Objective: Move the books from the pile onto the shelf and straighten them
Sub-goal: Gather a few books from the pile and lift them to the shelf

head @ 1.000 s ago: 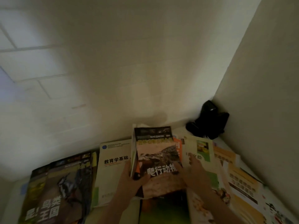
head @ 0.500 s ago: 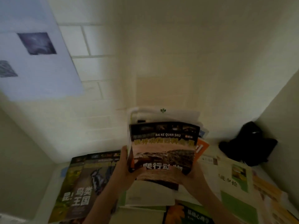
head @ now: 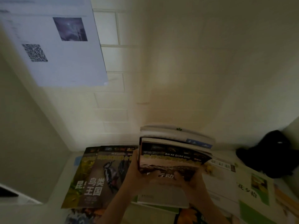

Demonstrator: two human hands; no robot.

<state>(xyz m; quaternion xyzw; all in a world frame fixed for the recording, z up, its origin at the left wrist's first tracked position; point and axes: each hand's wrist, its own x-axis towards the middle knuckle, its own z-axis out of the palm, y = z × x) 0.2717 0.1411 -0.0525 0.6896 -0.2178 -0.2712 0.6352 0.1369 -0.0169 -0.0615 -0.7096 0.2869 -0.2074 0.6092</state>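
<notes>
A stack of several books (head: 174, 152) is lifted above the pile, its front cover a dark reptile book lettered BAI KE QUAN SHU. My left hand (head: 137, 177) grips the stack's lower left edge. My right hand (head: 192, 181) grips its lower right corner, fingers curled over the cover. Beneath lie the pile's flat books: a bird book with a woodpecker (head: 103, 175) on the left, a white book (head: 160, 196) under my hands, and a green-and-white book (head: 254, 191) on the right.
The books lie on a white surface (head: 53, 212) in a corner of tiled wall. A white poster with a QR code (head: 53, 46) hangs at upper left. A black object (head: 267, 154) sits in the right corner. A side panel (head: 24, 135) stands at left.
Both hands have raised the stack off the pile and carried it a little rightward. The view has tilted up and left, bringing the poster into sight.
</notes>
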